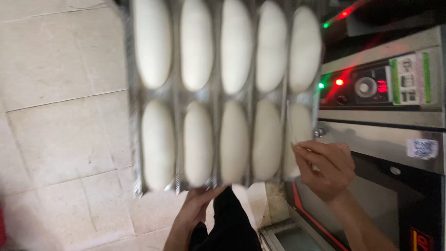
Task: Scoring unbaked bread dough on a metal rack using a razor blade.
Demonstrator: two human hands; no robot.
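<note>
We hold a metal tray [134, 139] of dough loaves [197, 144] up in the middle of the frame, tilted little if at all, which keeps the soft pieces sitting in their grooves. The loaves lie in two rows of five, long and pale, each in its own channel, so they stay apart from one another and do not stick.

Our left hand [195, 209] comes up from the bottom centre and grips the near edge of the tray from below, fingers curled under the rim to carry its weight. Our right hand [325, 169] is at the right of the frame, fingers closed on the tray's right edge beside the last loaf in the near row, steadying that side. The two hands are well apart, one on each edge, which balances the long tray.

To the right stands an oven [395, 153] with a control panel [371, 86] showing red and green lights, and its door [325, 223] hangs open at the lower right. Pale floor tiles [60, 93] fill the left of the frame under the tray
</note>
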